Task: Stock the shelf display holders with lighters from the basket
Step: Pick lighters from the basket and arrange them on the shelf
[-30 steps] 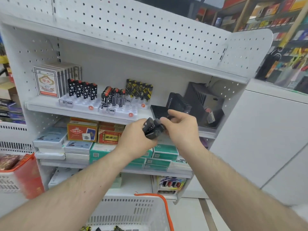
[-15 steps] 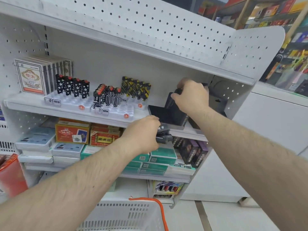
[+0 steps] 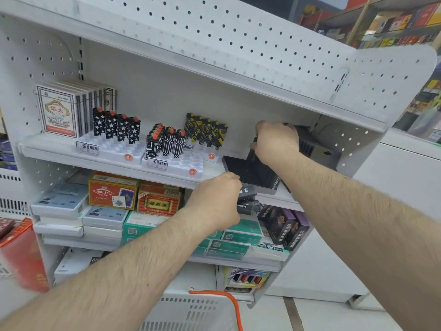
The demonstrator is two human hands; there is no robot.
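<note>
- A white perforated plastic basket with an orange handle [image 3: 235,304] sits nearest, low in the view, below and a little right of the left hand; what it holds cannot be seen.
- The left hand [image 3: 214,201] is a closed fist curled round a bunch of dark, glossy lighters with white print [image 3: 248,203]. Their ends stick out to the right of the knuckles, just in front of the white metal shelf edge [image 3: 281,201].
- Directly above and right of that fist lies a flat black display holder with a finely gridded top [image 3: 241,170], resting on the shelf, its front corner just behind the lighters.
- The right hand [image 3: 276,142] reaches deeper and higher, fingers curled down over the top of a black upright row of lighters [image 3: 256,161] at the back of the black holder. Whether it pinches one lighter cannot be told.
- Right of this hand stands a dark ribbed box [image 3: 310,142] against the perforated white side panel [image 3: 386,91].
- Left of the right hand, white moulded trays with many open sockets [image 3: 183,163] carry star-patterned lighters [image 3: 117,126], black-and-white striped lighters [image 3: 167,144] and yellow-and-black lighters [image 3: 206,130], all upright.
- Farthest left stand white playing-card packs [image 3: 59,111].
- The upper shelf hangs low over the right hand, leaving a narrow gap above the knuckles.
</note>
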